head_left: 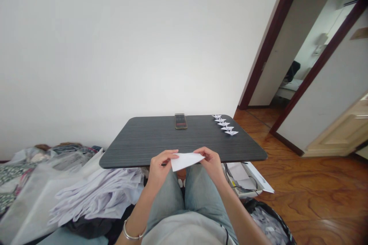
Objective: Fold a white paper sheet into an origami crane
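1. Over the lap, just in front of the table's (184, 141) near edge, both hands hold a white paper (186, 161) folded into a long, pointed shape.
2. Left hand (161, 167): its fingers sit close together and curl around the paper's left end, with the thumb lying on top, clamped on the sheet. The forearm rises from the lower left, with a silver bangle (132, 231) on the wrist.
3. Right hand (211, 164): its fingers are together and pinch the paper's pointed right end. Some fingertips are hidden behind the sheet.
4. On the table's far side lie a phone (181, 121) and a row of five small paper cranes (225, 124). The phone's screen shows only dark reflections, and no brand or writing can be read anywhere.
5. Below the hands are light jeans (169, 195). To the left is a heap of white sheets (94, 195), whose material is hard to tell. To the right, a white tray (244, 178) with a black cable (231, 178) is partly hidden under the table.
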Demonstrator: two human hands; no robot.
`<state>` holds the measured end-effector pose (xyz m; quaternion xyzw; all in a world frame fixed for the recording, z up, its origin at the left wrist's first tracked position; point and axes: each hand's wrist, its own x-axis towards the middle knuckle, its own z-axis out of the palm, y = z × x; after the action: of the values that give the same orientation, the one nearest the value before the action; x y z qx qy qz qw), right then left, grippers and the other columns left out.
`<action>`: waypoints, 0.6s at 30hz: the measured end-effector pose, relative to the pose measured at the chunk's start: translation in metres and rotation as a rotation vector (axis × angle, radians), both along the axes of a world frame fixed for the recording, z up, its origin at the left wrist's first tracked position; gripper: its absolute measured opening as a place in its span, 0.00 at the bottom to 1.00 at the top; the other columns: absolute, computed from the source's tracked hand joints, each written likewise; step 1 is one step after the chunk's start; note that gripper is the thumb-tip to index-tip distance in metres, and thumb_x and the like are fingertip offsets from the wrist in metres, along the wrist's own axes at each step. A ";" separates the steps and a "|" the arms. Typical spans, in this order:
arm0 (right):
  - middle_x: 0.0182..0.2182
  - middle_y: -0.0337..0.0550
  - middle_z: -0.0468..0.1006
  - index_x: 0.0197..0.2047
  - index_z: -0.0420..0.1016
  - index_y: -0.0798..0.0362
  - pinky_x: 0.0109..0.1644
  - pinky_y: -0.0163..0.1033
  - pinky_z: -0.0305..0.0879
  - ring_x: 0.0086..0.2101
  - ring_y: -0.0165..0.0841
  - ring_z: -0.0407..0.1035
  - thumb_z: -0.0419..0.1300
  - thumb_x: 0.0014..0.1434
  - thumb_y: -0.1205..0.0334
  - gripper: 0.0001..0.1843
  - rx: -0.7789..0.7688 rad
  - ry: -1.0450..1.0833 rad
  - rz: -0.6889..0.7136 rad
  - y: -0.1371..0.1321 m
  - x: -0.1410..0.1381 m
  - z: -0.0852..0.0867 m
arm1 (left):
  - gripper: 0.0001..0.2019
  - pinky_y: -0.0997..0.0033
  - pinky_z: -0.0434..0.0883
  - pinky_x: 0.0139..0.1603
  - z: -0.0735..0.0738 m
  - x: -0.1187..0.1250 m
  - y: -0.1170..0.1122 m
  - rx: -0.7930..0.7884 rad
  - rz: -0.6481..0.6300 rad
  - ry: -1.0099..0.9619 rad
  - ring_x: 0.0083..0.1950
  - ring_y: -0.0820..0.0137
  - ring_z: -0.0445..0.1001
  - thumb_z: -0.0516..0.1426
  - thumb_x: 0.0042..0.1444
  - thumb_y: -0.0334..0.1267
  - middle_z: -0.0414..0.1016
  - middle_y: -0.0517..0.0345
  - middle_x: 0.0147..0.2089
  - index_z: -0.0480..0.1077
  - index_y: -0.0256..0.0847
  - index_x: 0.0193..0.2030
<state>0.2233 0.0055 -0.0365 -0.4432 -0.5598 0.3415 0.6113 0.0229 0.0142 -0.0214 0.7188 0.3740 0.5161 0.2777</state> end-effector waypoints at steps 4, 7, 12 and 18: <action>0.26 0.40 0.75 0.36 0.79 0.50 0.28 0.34 0.61 0.26 0.32 0.67 0.60 0.49 0.64 0.10 -0.009 0.183 0.112 -0.006 -0.005 0.003 | 0.07 0.65 0.72 0.43 -0.001 0.000 -0.002 0.029 -0.040 -0.030 0.45 0.63 0.75 0.55 0.54 0.34 0.78 0.49 0.44 0.76 0.40 0.31; 0.32 0.43 0.78 0.34 0.81 0.48 0.32 0.36 0.65 0.33 0.36 0.71 0.62 0.48 0.65 0.09 0.059 0.219 0.178 -0.012 -0.010 0.007 | 0.07 0.64 0.71 0.47 -0.001 0.001 -0.004 0.055 -0.063 -0.038 0.48 0.63 0.74 0.56 0.54 0.33 0.77 0.49 0.47 0.76 0.41 0.36; 0.37 0.45 0.78 0.32 0.81 0.46 0.38 0.39 0.67 0.37 0.39 0.71 0.64 0.47 0.66 0.08 0.115 0.183 0.221 -0.017 -0.010 0.009 | 0.11 0.62 0.70 0.49 0.003 0.002 -0.008 0.146 -0.132 0.021 0.50 0.62 0.73 0.59 0.51 0.34 0.75 0.49 0.51 0.76 0.44 0.43; 0.38 0.45 0.77 0.33 0.81 0.45 0.39 0.39 0.67 0.39 0.39 0.71 0.66 0.46 0.66 0.09 0.118 0.167 0.220 -0.016 -0.010 0.007 | 0.09 0.62 0.70 0.48 0.005 0.004 -0.008 0.206 -0.119 0.054 0.50 0.61 0.72 0.60 0.51 0.34 0.72 0.49 0.52 0.77 0.45 0.39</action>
<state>0.2136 -0.0102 -0.0291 -0.3123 -0.5712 0.4088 0.6396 0.0266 0.0062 -0.0162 0.7780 0.2829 0.5151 0.2223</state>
